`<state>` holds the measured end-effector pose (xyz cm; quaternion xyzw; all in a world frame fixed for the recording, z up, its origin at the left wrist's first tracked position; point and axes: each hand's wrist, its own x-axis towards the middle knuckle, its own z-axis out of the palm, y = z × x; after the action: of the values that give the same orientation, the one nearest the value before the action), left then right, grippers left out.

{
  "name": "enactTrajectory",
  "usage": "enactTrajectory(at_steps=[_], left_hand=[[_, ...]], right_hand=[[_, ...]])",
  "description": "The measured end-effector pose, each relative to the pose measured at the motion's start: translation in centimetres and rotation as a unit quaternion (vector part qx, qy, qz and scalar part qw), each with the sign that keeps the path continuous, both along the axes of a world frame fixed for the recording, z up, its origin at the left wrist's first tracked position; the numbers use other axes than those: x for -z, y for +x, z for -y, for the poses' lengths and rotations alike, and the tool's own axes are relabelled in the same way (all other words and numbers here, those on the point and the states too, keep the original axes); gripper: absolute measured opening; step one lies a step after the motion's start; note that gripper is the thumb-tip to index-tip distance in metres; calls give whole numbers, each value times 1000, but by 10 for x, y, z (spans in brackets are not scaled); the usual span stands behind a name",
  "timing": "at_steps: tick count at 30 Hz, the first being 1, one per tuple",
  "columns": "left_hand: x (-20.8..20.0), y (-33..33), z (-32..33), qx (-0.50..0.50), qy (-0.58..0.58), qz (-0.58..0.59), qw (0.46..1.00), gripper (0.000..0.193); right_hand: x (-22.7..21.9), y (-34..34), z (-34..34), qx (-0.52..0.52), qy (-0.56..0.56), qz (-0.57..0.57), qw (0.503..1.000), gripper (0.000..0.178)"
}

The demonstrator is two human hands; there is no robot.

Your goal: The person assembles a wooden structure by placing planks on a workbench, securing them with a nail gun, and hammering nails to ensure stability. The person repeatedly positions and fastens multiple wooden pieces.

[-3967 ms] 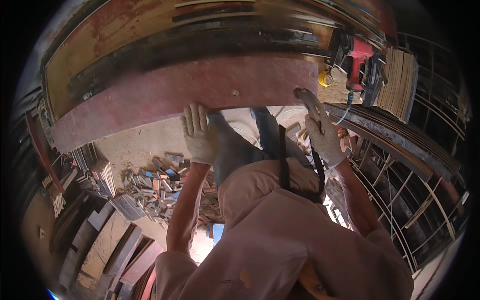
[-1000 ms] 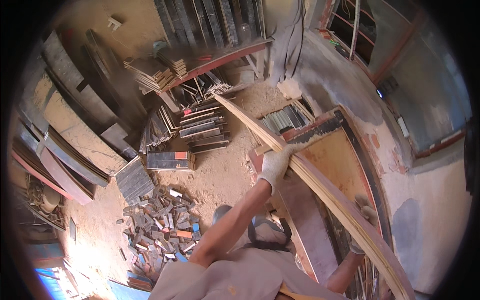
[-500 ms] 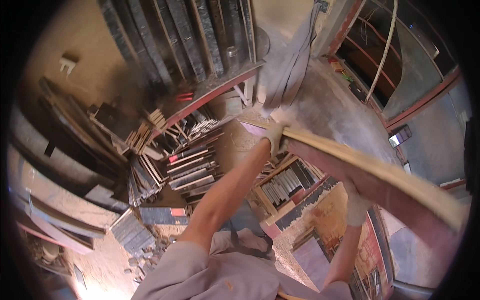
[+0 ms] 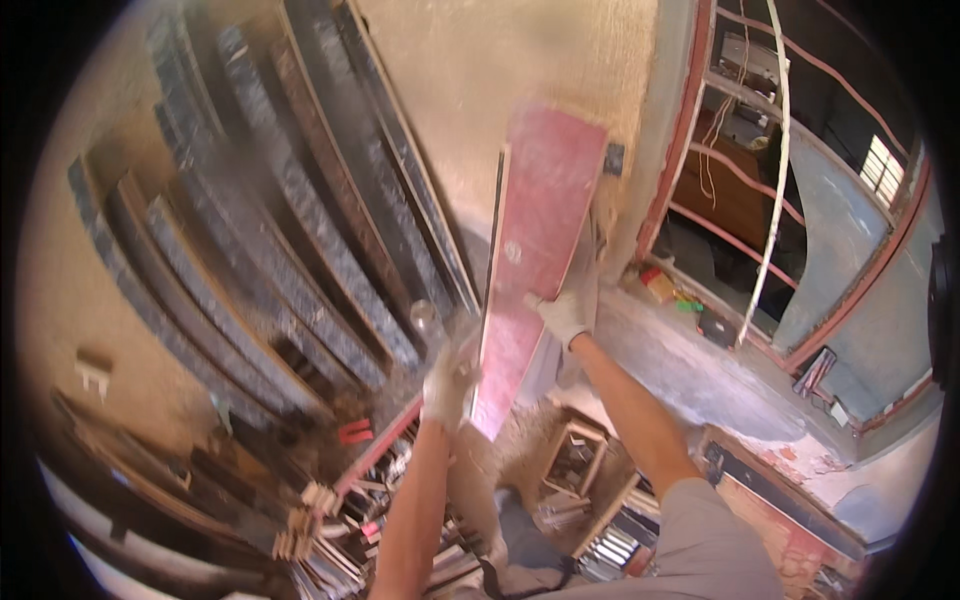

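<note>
Right glove [image 4: 564, 316] looks to be pinching the right edge of the long red board [image 4: 545, 205], thumb over its face. Left glove [image 4: 449, 388] is by the lower left edge, but can't tell if it's really gripping. Board's tilted up out front, between the dark planks [image 4: 330, 180] on the wall and the barred window [image 4: 735, 200]. Honestly, I'd hold both edges firmly so it can't twist, and mind that glass jar [image 4: 425, 316] near the left glove.
</note>
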<state>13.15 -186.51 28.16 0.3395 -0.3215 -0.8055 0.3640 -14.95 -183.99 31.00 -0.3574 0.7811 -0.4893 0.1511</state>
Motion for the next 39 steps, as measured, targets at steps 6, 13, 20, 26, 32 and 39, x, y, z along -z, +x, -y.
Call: enactTrajectory(at_steps=[6,13,20,26,32,39], left_hand=[[115,164,-31,-142,52,144,978,45],[180,251,-111,-67,196,142,968,33],[161,268,-155,-50,104,284,952,24],[164,218,-249,171,-11,345,923,19],[166,202,-399,314,-54,324,891,32],[223,205,-586,501,-246,337,758,34]], right_hand=[[75,-39,111,-27,67,65,995,66],[83,-81,138,35,97,6,995,58],[118,129,-62,-2,28,47,998,30],[137,323,-470,144,162,55,975,28],[170,484,-825,397,304,136,855,33],[223,691,-1021,673,320,201,635,27]])
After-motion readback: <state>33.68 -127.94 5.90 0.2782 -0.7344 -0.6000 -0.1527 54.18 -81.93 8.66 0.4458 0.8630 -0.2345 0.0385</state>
